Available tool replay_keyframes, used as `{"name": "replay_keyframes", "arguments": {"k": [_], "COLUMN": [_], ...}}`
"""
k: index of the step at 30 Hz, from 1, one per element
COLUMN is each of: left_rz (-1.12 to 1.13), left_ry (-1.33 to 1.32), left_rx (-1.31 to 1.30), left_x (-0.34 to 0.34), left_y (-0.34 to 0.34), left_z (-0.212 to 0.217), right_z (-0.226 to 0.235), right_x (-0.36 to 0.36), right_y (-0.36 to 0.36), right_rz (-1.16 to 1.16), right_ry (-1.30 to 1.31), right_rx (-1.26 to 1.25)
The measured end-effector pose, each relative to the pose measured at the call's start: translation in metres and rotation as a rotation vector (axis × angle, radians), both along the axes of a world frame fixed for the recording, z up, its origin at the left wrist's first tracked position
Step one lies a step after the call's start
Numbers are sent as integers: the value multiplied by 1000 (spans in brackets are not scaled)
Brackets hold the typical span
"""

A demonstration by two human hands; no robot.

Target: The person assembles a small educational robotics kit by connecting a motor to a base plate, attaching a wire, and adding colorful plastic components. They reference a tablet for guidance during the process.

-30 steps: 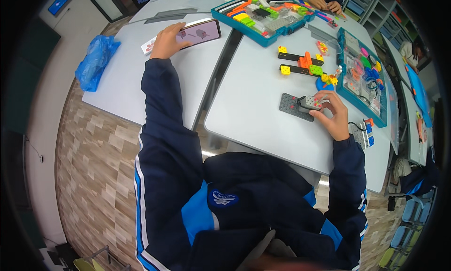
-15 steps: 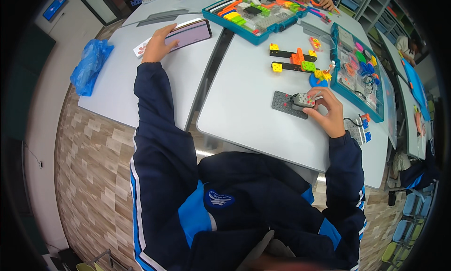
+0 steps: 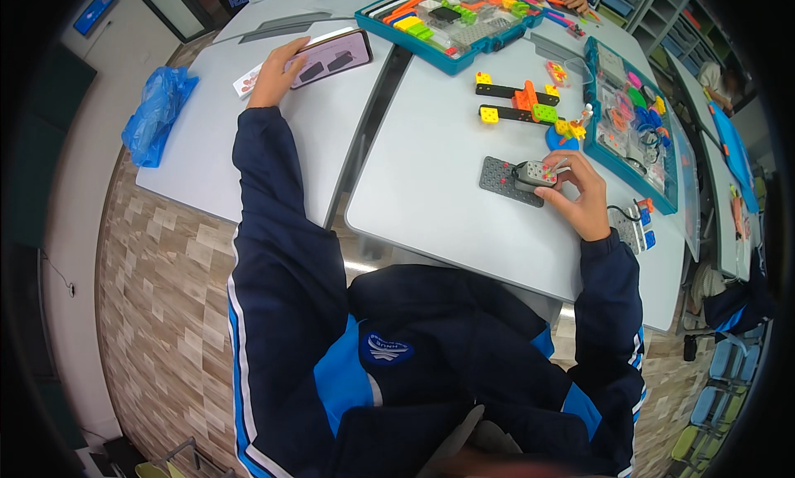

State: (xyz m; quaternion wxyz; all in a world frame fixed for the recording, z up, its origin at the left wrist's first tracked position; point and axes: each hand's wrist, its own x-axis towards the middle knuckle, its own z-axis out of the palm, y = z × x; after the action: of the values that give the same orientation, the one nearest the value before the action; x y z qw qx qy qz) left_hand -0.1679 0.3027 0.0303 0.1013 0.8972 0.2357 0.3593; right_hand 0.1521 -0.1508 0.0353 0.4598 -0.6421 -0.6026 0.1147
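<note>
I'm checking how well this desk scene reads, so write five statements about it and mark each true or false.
1. The left hand touches the phone. True.
2. The right hand holds a red ball. False: it grasps a grey block.
3. A blue plastic bag lies left of the phone. True.
4. The phone's screen is dark. False: it is lit and shows a picture.
5. The grey block is over a dark grey perforated plate. True.

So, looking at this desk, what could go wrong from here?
The right hand, at the grey block, is close to the blue disc and might knock it. The phone might slip if the left hand loosens. The blue bag overhangs the table's edge, so it could slide off.
</note>
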Motion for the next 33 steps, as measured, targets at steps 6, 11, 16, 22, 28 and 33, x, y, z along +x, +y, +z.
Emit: {"name": "replay_keyframes", "arguments": {"k": [6, 11, 16, 22, 28, 33], "left_rz": [49, 20, 8, 24, 41, 18], "left_ry": [76, 80, 95, 108, 101, 72], "left_rx": [61, 131, 146, 140, 114, 78], "left_x": [1, 1, 0, 0, 1, 0], "left_y": [-7, -3, 2, 0, -1, 4], "left_z": [2, -1, -5, -5, -5, -6], "right_z": [0, -1, 0, -1, 0, 0], "right_x": [0, 0, 0, 0, 0, 0], "right_y": [0, 0, 0, 0, 0, 0], "right_rz": [-3, -4, -10, -13, -27, -19], "right_ry": [-7, -2, 11, -3, -1, 0], "right_rx": [1, -5, -6, -7, -17, -10]}}
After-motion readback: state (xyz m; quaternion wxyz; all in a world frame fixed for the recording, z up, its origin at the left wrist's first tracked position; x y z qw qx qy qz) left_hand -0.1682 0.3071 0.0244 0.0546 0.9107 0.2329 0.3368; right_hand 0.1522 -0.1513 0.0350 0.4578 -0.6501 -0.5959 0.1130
